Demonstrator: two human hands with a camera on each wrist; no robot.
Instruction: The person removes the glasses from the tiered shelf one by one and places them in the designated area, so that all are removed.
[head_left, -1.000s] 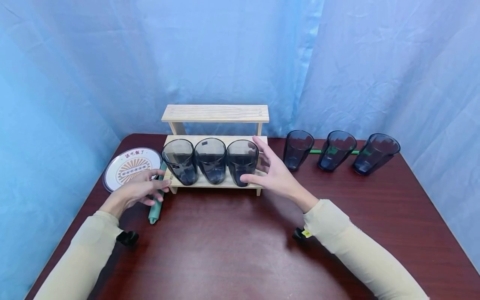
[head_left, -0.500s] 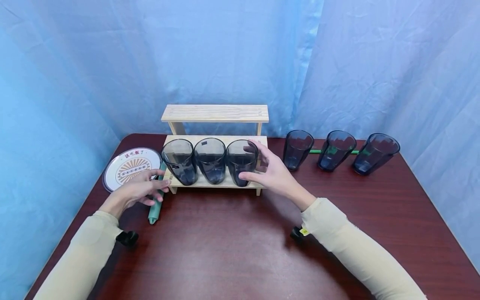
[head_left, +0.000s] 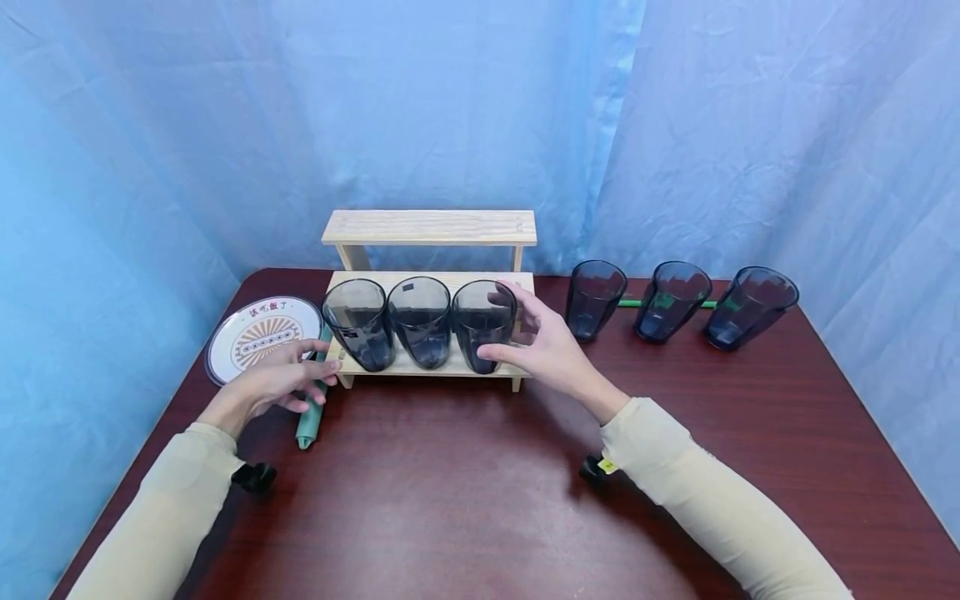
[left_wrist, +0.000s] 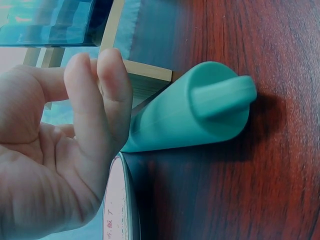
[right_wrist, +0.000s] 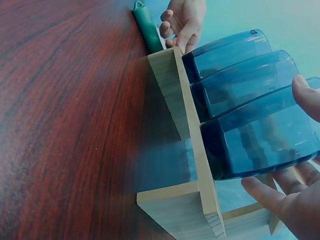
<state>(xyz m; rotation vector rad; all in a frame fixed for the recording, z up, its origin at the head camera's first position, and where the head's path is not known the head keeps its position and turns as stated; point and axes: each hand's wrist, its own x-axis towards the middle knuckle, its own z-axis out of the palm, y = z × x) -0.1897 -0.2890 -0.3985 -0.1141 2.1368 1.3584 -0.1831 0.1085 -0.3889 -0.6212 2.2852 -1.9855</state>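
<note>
Three smoky tinted glasses stand side by side on the lower shelf of a two-step wooden rack [head_left: 431,227]. My right hand [head_left: 551,350] holds the right glass [head_left: 474,333], thumb at its front and fingers curled round its far right side, partly seen through it. To its left are the middle glass [head_left: 420,329] and the left glass [head_left: 363,329]. My left hand [head_left: 272,383] is at the shelf's left front corner, its loosely bent fingertips right at the wood. A green cylinder with a looped end [left_wrist: 185,110] lies beneath that hand.
A white plate [head_left: 232,337] with an orange sunburst print lies at the left, partly covered by my left hand. Three more tinted glasses [head_left: 675,304] stand at the right, with a thin green rod [head_left: 630,303] behind them. A blue curtain [head_left: 465,108] hangs behind the table.
My right hand has shifted slightly left and its fingers have closed in around the right glass. The left hand, rack and glasses have stayed in place.
</note>
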